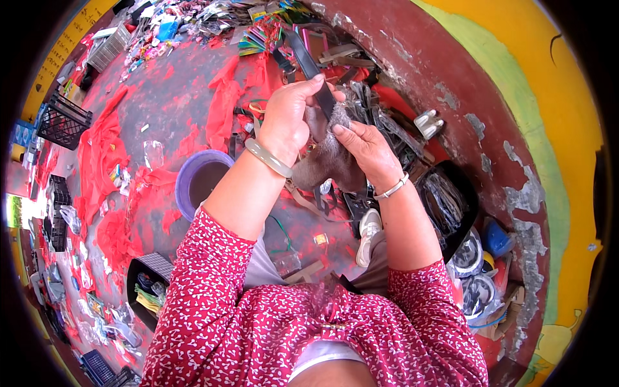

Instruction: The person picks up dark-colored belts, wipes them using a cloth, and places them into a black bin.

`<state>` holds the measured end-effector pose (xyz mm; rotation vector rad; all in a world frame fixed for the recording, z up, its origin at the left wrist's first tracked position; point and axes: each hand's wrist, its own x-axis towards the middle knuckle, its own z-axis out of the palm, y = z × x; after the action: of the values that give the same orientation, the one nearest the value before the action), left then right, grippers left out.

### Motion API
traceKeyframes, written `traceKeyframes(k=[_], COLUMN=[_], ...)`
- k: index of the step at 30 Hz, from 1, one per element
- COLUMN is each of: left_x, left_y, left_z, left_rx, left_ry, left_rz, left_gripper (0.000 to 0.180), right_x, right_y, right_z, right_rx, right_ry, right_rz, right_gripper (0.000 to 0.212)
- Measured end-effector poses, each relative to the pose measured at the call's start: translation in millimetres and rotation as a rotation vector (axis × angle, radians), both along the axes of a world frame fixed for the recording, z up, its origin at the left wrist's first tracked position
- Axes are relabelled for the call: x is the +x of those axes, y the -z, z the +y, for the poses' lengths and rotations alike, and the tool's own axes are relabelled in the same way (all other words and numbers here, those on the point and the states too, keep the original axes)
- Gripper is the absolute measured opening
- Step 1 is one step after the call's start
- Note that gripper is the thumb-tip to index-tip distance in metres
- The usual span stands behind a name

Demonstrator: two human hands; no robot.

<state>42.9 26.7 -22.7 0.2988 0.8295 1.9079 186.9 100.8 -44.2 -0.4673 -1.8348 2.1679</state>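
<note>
We take the work in hand to be wiping a black strap (302, 54), and we judge it to be partway through: the strap is held up between both hands above the floor, with a grey-brown cloth (329, 166) bunched against its lower end. The left hand (291, 115) has its fingers curled around the strap, thumb pressed on top, while the right hand (372, 153) pinches the cloth near that lower end, thumb laid over it. The strap's upper stretch runs out past the left hand, uncovered, and we cannot tell whether it has been wiped, so finishing this piece is probably what is left. Beyond the right hand lies a pile of dark strips (394, 132), some seemingly in clear wrapping; we cannot say whether these are done or waiting. Turning to containers, we see a purple bucket (182, 186) left of the left forearm, its inside dull brown, though we cannot tell whether that is liquid. The black tub (473, 205) by the wall holds dark, shiny, perhaps wrapped things; the black bin (133, 293) at lower left holds yellow-green and dark pieces. Farther off stand a black crate (65, 120) and a grey basket (115, 49), whose contents we cannot make out
</note>
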Motion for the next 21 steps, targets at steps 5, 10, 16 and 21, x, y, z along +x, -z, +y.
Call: traceKeyframes(k=[5,10,16,21], left_x=[-2,-26,-44,-72], left_y=[-4,-4,-4,3], left_z=[-4,-4,-5,-9], left_rx=[-0.031,-0.043,-0.055,-0.043], left_ry=[-0.100,-0.254,-0.272,-0.382], left_rz=[0.032,0.093,0.084,0.037], left_gripper=[0.018,0.016,0.016,0.014], right_x=[-3,3,14,26], right_y=[-3,-8,-6,-6], right_z=[-7,-17,-12,-13], right_rx=[0.064,0.261,0.503,0.629], right_ry=[0.009,0.001,-0.048,-0.119], right_rz=[-0.014,-0.059,-0.180,-0.193], right_gripper=[0.022,0.025,0.027,0.027])
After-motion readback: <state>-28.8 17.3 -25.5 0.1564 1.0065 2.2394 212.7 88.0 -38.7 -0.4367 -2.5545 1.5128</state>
